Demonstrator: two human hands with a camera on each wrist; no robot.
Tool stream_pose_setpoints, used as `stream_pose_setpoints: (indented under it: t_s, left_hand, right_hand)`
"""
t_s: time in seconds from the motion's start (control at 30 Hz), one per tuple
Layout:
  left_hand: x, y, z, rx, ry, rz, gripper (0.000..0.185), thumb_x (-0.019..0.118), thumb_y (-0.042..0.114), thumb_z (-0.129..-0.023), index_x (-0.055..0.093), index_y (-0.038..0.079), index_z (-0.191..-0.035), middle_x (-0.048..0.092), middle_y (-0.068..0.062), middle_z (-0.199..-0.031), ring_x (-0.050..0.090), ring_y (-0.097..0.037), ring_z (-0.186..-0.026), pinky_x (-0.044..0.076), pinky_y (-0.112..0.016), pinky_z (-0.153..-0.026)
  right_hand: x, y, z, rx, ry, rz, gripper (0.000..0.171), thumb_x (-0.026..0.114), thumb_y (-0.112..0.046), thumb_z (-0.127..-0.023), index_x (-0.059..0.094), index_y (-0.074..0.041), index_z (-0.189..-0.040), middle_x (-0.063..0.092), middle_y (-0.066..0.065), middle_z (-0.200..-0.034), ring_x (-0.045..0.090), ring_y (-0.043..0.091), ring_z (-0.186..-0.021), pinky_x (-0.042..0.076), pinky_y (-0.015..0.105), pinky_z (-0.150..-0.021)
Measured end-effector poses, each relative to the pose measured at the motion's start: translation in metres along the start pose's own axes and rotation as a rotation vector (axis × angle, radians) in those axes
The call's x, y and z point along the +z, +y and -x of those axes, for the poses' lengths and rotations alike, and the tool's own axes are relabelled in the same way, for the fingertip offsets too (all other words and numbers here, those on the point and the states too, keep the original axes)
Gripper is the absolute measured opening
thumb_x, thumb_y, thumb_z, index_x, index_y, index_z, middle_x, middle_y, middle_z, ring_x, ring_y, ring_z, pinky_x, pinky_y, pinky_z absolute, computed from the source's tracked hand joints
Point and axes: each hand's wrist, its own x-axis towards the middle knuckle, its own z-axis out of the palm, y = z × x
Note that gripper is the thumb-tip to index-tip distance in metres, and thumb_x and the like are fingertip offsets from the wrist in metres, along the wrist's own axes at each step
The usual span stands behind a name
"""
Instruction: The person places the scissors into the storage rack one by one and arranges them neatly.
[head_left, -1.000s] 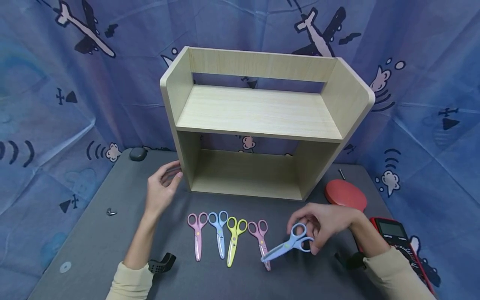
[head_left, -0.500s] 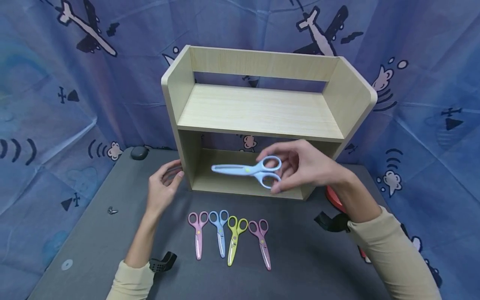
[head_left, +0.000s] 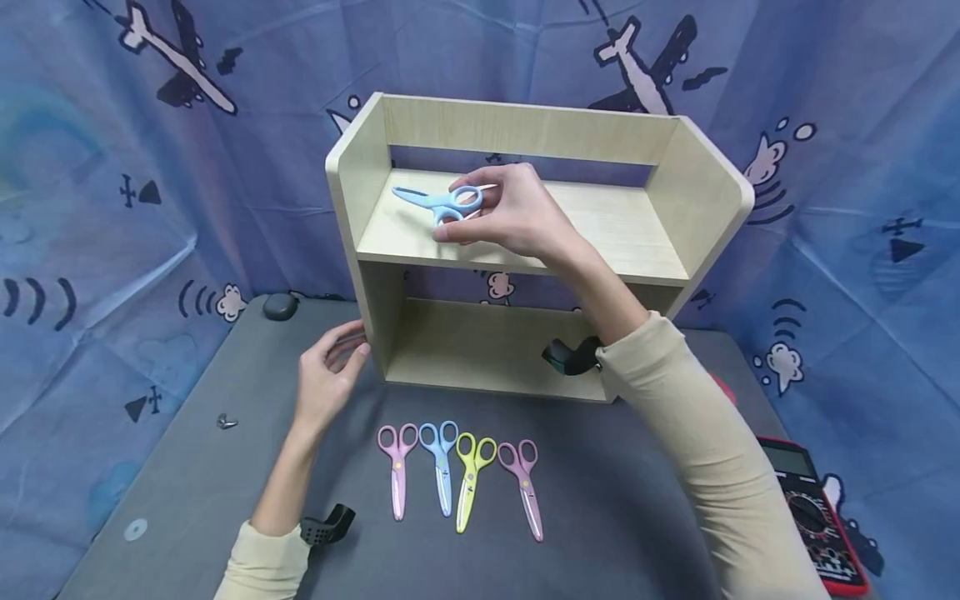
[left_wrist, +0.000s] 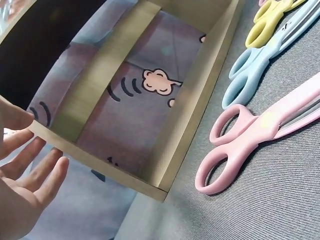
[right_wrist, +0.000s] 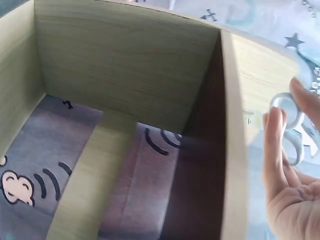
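My right hand (head_left: 517,212) pinches light blue scissors (head_left: 429,200) by the handle loops, over the left part of the upper board of a pale wooden shelf (head_left: 600,229). Their blades point left. My left hand (head_left: 326,379) rests with loosely bent fingers against the shelf's left side panel; its fingertips are at the panel edge in the left wrist view. In front of the shelf lies a row of scissors, handles toward it: pink scissors (head_left: 397,479), blue scissors (head_left: 442,483), yellow scissors (head_left: 467,483) and mauve scissors (head_left: 527,492).
A red-and-black multimeter (head_left: 813,517) lies at the right edge of the grey table (head_left: 600,517). My right forearm mostly hides a red round object (head_left: 722,387). A black mouse (head_left: 281,307) and a small metal piece (head_left: 227,422) are at the left. Patterned blue cloth hangs behind.
My right hand has lifted the light blue scissors from above the table's right side, up and leftward past the lower compartment, to over the upper board. My left hand stays put.
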Motion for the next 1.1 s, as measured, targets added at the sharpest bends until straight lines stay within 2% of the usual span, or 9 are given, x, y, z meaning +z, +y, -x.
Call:
stream_pose_setpoints:
  t_s: [0.13, 0.23, 0.43, 0.57, 0.67, 0.77, 0.83, 0.97, 1.1]
  left_hand:
    - [0.0, -0.001, 0.0, 0.007, 0.005, 0.019, 0.039, 0.07, -0.003, -0.101, 0.069, -0.003, -0.139, 0.071, -0.025, -0.14, 0.072, 0.0, -0.114, 0.062, -0.015, -0.093]
    - [0.0, -0.001, 0.0, 0.017, 0.003, 0.017, 0.038, 0.069, -0.003, -0.101, 0.068, -0.004, -0.139, 0.07, -0.027, -0.14, 0.072, 0.001, -0.114, 0.061, -0.013, -0.092]
    - [0.001, -0.002, 0.0, 0.027, -0.001, 0.013, 0.039, 0.069, -0.005, -0.101, 0.067, -0.005, -0.14, 0.069, -0.028, -0.14, 0.071, 0.001, -0.115, 0.06, -0.011, -0.09]
    - [0.002, -0.002, 0.001, 0.015, 0.001, 0.007, 0.04, 0.069, -0.004, -0.101, 0.067, -0.004, -0.141, 0.069, -0.027, -0.141, 0.07, 0.001, -0.115, 0.06, -0.012, -0.09]
    - [0.002, -0.002, 0.001, 0.009, -0.001, -0.005, 0.04, 0.069, -0.002, -0.101, 0.067, -0.003, -0.141, 0.07, -0.025, -0.142, 0.07, 0.001, -0.116, 0.06, -0.012, -0.091]
    - [0.002, -0.002, 0.001, 0.008, -0.002, -0.011, 0.04, 0.07, -0.002, -0.102, 0.067, -0.003, -0.141, 0.07, -0.024, -0.142, 0.07, 0.001, -0.116, 0.06, -0.012, -0.09]
    - [0.002, -0.002, 0.001, 0.006, -0.001, -0.011, 0.04, 0.07, -0.002, -0.101, 0.067, -0.003, -0.141, 0.07, -0.024, -0.142, 0.07, 0.002, -0.116, 0.06, -0.012, -0.09]
    - [0.002, -0.002, 0.001, 0.0, -0.002, -0.011, 0.04, 0.07, -0.002, -0.101, 0.067, -0.003, -0.141, 0.07, -0.024, -0.142, 0.07, 0.003, -0.115, 0.06, -0.011, -0.09]
    - [0.001, -0.002, 0.001, 0.002, -0.002, -0.014, 0.04, 0.07, -0.002, -0.102, 0.067, -0.003, -0.141, 0.07, -0.024, -0.142, 0.07, 0.003, -0.115, 0.06, -0.011, -0.09]
  right_hand:
    - [0.015, 0.002, -0.015, 0.015, -0.022, 0.031, 0.059, 0.098, -0.017, -0.08, 0.07, 0.001, -0.129, 0.082, 0.015, -0.098, 0.081, 0.016, -0.073, 0.067, 0.031, -0.066]
    - [0.026, 0.003, -0.021, -0.008, -0.009, 0.136, 0.058, 0.098, -0.022, -0.08, 0.071, 0.0, -0.126, 0.081, 0.014, -0.097, 0.079, 0.018, -0.071, 0.066, 0.031, -0.062]
    - [0.042, 0.004, -0.028, -0.064, 0.069, 0.453, 0.063, 0.098, -0.043, -0.078, 0.073, -0.004, -0.121, 0.077, 0.007, -0.103, 0.068, 0.016, -0.086, 0.051, 0.023, -0.071]
    - [0.05, 0.005, -0.031, -0.082, 0.075, 0.553, 0.061, 0.094, -0.056, -0.079, 0.074, -0.005, -0.108, 0.073, 0.005, -0.095, 0.059, 0.018, -0.084, 0.044, 0.025, -0.071]
    - [0.055, 0.006, -0.033, -0.116, 0.094, 0.58, 0.055, 0.093, -0.058, -0.079, 0.075, -0.007, -0.091, 0.062, -0.001, -0.076, 0.05, 0.015, -0.075, 0.036, 0.023, -0.066]
    - [0.058, 0.007, -0.033, -0.145, 0.11, 0.564, 0.047, 0.093, -0.054, -0.081, 0.081, -0.008, -0.086, 0.064, -0.002, -0.071, 0.05, 0.013, -0.072, 0.035, 0.023, -0.064]
    - [0.058, 0.006, -0.032, -0.152, 0.112, 0.545, 0.044, 0.093, -0.05, -0.083, 0.085, -0.008, -0.092, 0.072, 0.001, -0.076, 0.057, 0.012, -0.075, 0.042, 0.023, -0.067]
    - [0.059, 0.006, -0.03, -0.158, 0.097, 0.486, 0.046, 0.094, -0.042, -0.085, 0.085, -0.005, -0.111, 0.084, 0.008, -0.102, 0.075, 0.018, -0.091, 0.059, 0.03, -0.081]
    - [0.06, 0.006, -0.028, -0.172, 0.073, 0.43, 0.042, 0.093, -0.035, -0.086, 0.084, -0.003, -0.111, 0.085, 0.01, -0.104, 0.08, 0.02, -0.094, 0.064, 0.033, -0.084]
